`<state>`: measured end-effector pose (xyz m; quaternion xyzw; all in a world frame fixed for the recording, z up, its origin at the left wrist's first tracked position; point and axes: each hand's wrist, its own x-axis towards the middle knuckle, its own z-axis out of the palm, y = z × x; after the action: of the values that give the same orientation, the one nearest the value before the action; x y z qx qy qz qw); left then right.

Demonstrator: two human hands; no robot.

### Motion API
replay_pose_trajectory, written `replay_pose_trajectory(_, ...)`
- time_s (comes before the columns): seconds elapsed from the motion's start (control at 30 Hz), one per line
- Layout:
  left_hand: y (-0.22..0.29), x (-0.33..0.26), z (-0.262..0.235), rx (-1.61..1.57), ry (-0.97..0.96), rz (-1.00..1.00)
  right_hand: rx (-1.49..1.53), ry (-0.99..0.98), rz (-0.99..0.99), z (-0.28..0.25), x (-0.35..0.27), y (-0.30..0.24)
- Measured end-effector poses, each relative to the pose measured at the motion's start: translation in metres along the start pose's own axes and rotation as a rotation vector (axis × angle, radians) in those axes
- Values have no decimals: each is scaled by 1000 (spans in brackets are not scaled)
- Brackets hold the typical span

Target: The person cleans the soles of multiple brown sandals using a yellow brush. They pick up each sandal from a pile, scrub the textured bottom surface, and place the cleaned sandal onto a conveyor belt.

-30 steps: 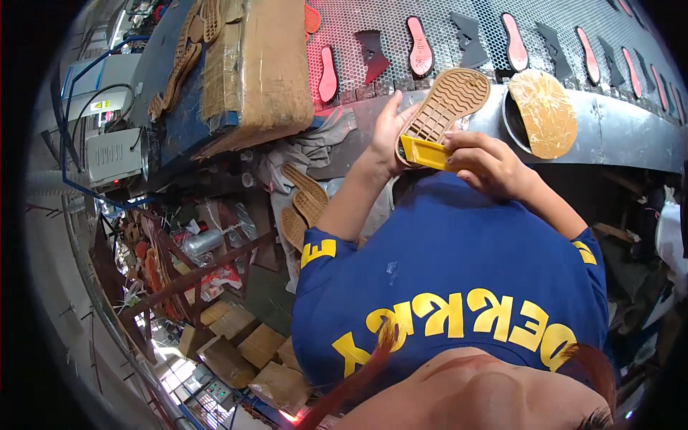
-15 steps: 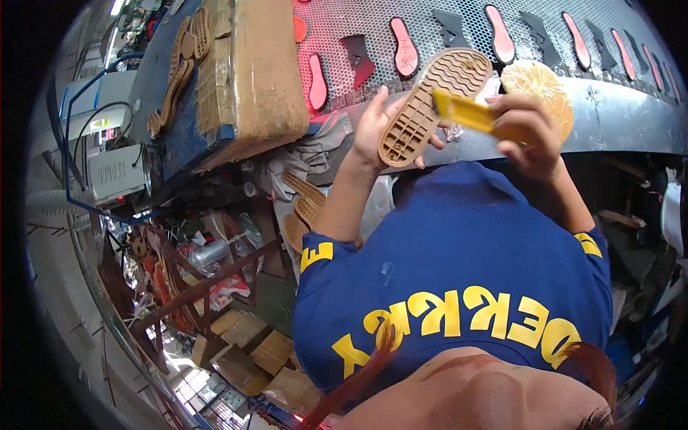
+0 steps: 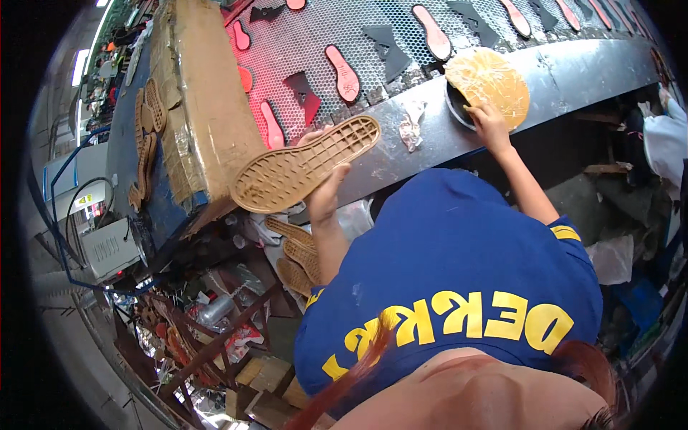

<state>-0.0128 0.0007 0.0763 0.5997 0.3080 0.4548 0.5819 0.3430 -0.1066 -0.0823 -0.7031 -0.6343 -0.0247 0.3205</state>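
The grey metal tabletop (image 3: 573, 68) ran across in front of the person, its perforated mesh belt (image 3: 315, 43) carrying pink insoles (image 3: 345, 72). A taped cardboard box (image 3: 208, 107) sat to the left. The left hand (image 3: 326, 190) held a tan rubber shoe sole (image 3: 304, 165) tread-up over the tabletop's edge, fingers curled round its middle. The right hand (image 3: 489, 123) rested, fingers pressed together, on a glue-crusted round lid (image 3: 487, 77) over a dark pot.

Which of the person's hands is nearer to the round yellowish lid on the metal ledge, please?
Right. The right hand rests on the lower edge of the round yellowish lid, while the left hand is away to its left, holding a tan shoe sole.
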Motion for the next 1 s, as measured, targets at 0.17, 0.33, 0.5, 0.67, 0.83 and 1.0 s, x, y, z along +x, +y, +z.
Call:
replay_pose_trajectory(0.17,11,6,15,-53,-1,149,-97,-79,4,29,-27,13)
replay_pose_trajectory(0.33,0,-2,10,-131,-102,204,254,22,135,11,-14,-15)
replay_pose_trajectory(0.5,-1,0,15,-63,-115,279,1015,118,769,20,-10,-9)
replay_pose_trajectory(0.67,11,4,25,-26,-63,354,1487,313,590,-43,59,-95)
replay_pose_trajectory(0.83,21,10,32,69,-19,474,888,354,-134,-106,90,-153)
replay_pose_trajectory(1.0,43,12,45,90,-20,536,692,278,-388,-117,102,-189)
